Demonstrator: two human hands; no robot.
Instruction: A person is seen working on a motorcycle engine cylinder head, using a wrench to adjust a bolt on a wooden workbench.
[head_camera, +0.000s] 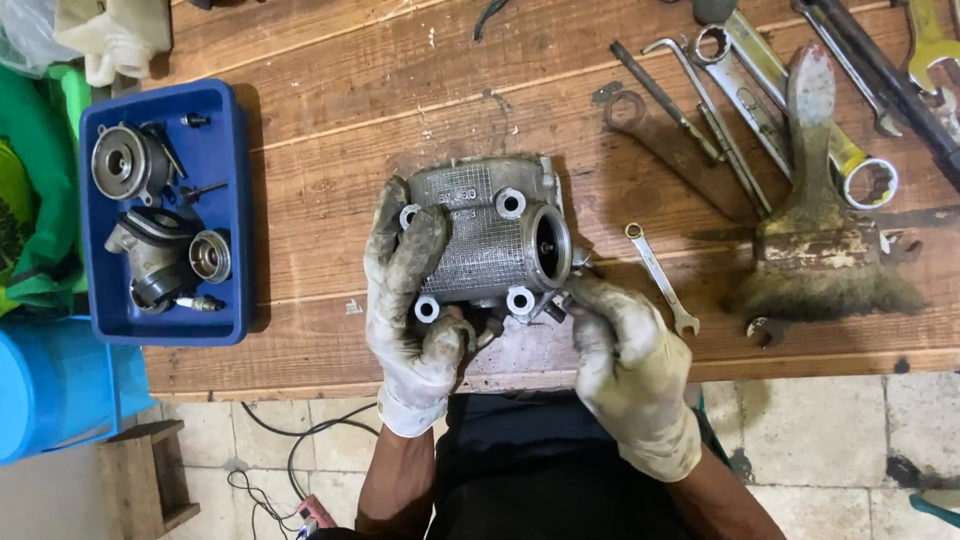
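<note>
A grey cast-metal engine part (490, 235) with a cross-hatched face, several round bosses and a round port rests on the wooden workbench (340, 130) near its front edge. My left hand (410, 300), in a dirty white glove, grips the part's left side, fingers wrapped over the top. My right hand (625, 365), also gloved, pinches a small fitting at the part's lower right corner; what the fingertips hold is hidden.
A blue tray (228, 200) with several metal engine pieces sits at the left. A small spanner (660, 278) lies right of the part, beside a worn paintbrush (815, 230). Several wrenches (740, 90) lie at the back right. A blue container (55, 385) stands below the tray.
</note>
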